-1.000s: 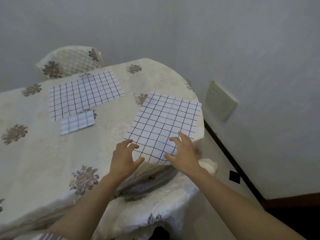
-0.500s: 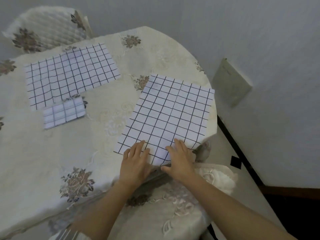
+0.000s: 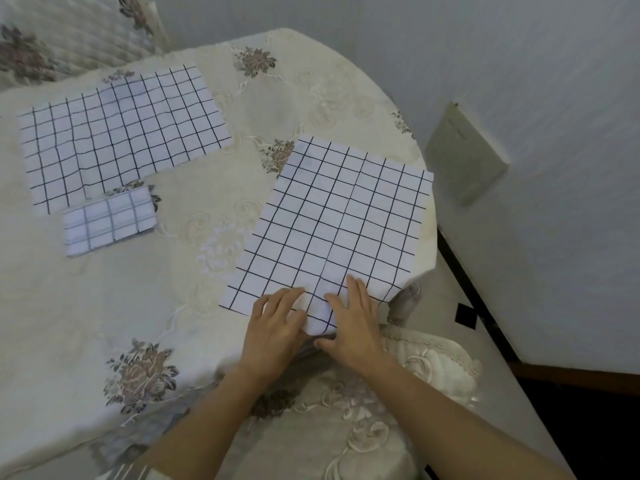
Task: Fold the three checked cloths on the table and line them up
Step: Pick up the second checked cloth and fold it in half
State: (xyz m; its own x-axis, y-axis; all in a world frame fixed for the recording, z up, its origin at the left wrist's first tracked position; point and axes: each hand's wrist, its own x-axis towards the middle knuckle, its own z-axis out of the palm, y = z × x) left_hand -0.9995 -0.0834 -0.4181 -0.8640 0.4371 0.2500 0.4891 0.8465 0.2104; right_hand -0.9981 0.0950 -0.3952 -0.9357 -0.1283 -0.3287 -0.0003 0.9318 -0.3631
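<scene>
A large checked cloth (image 3: 339, 223) lies flat at the table's right side, its near edge hanging slightly over the table edge. My left hand (image 3: 277, 327) and my right hand (image 3: 353, 323) sit side by side on that near edge, fingers on top. The right thumb is tucked under the edge. A second large checked cloth (image 3: 121, 133) lies spread flat at the back left. Just in front of it rests a small folded checked cloth (image 3: 109, 220).
The table (image 3: 207, 188) wears a cream embroidered tablecloth with flower patches. A padded chair (image 3: 69, 32) stands behind it at the back left, and another chair seat (image 3: 433, 362) is below my hands. A grey wall with a plate (image 3: 464, 154) runs close on the right.
My view has moved closer to the table. Both hands slid from hovering over the near cloth's front edge onto it and closed in together at the edge.
</scene>
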